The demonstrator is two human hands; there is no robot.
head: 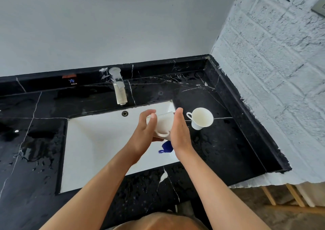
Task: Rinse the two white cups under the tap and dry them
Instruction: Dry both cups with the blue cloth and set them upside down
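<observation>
Both hands hold one glossy white ceramic cup (pixel 164 124) over the white sink (pixel 98 141), left hand (pixel 146 133) curled round it, right hand (pixel 179 129) flat against it; wet glaze probably slips, so cradle the body.

Between your hands (pixel 163 127) a cup (pixel 162 124) lies sideways over the sink (pixel 98 141); the second cup (pixel 201 118) stands right, on the worktop (pixel 219 141), tap (pixel 118 87) behind.
</observation>
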